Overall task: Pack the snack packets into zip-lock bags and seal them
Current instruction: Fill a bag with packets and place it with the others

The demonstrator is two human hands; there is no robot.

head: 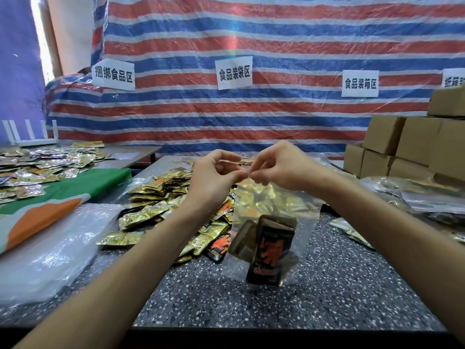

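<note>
Zip-lock bag (276, 202) pinched at top between left hand (216, 177) and right hand (281, 167), packets (269, 245) inside blurred

Rightmost paper sign (454, 77) — cut off by the edge; bagged packets (266, 245) blurred.

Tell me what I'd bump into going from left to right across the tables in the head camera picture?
green and orange cloth → pile of gold snack packets → clear zip-lock bag with dark packets inside → stacked cardboard boxes
</note>
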